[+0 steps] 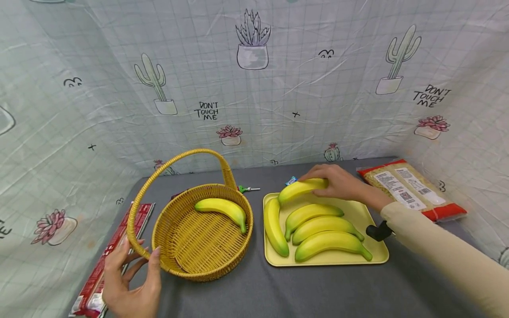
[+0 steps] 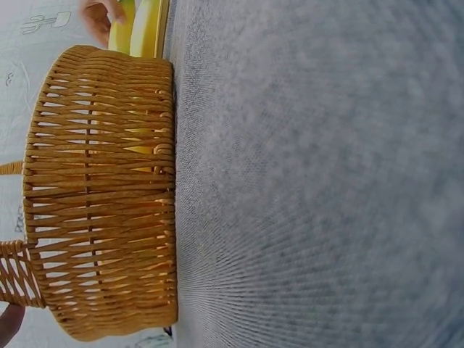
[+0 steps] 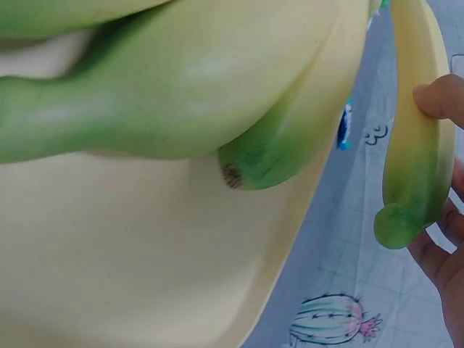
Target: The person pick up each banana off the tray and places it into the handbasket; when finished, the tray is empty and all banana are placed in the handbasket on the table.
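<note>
My left hand (image 1: 133,282) pinches the yellow wicker basket (image 1: 199,243) between thumb and fingers, at the foot of its tall handle (image 1: 137,203). Inside the basket one banana (image 1: 224,210) lies against the far right side. My right hand (image 1: 338,181) grips another banana (image 1: 300,189) above the far edge of a pale yellow tray (image 1: 342,264); the right wrist view shows this banana (image 3: 420,159) between thumb and fingers. Several more bananas rest on the tray: one upright along its left side (image 1: 274,229), the others stacked in a row, the nearest (image 1: 332,245) at the front.
Behind the tray's right side lies a red-edged clear bag (image 1: 409,187) of pale grains. A long red packet (image 1: 113,260) lies left of the basket. A lollipop (image 1: 248,189) and a small blue wrapper (image 1: 291,181) lie at the back, before the printed cloth.
</note>
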Demonstrator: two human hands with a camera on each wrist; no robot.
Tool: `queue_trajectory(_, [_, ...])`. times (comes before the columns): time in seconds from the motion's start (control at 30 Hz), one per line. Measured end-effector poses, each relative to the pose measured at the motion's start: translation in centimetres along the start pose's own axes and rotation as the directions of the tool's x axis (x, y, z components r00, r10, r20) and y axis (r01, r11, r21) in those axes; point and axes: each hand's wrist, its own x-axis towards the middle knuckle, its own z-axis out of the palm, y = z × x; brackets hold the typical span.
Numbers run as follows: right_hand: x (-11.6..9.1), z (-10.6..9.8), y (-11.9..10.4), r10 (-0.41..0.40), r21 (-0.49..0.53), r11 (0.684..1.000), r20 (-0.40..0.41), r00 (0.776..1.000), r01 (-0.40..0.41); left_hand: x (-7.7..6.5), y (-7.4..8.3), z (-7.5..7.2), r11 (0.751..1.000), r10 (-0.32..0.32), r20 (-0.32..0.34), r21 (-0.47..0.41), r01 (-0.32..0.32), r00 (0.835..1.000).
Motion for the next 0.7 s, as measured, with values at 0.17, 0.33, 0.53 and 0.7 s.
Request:
queue_trajectory(0.17, [0.4, -0.4, -0.9, -0.020, 0.015, 1.000, 0.003, 1.000, 0.020, 0.0, -0.1, 0.0, 1.000, -0.001, -0.001, -0.004, 0.001, 1.000])
queue_trajectory(0.33, [1.1, -0.6, -1.9, -0.038, 0.009, 0.999, -0.008, 0.999, 0.038, 0.1, 0.0, -0.2, 1.000, -0.007, 0.009, 0.020, 0.007, 1.000])
queue_trajectory(0.53, [2.0, -1.1, -3.5, -0.038, -0.008, 0.999, -0.009, 0.999, 0.037, 0.2, 0.0, -0.3, 0.999, -0.013, 0.023, 0.046, 0.012, 1.000])
queue_trajectory(0.7, [2.8, -1.3, -4.8, -0.043, -0.017, 0.999, -0.006, 0.999, 0.043, 0.1, -0.1, -0.4, 0.999, -0.019, 0.023, 0.031, 0.018, 1.000])
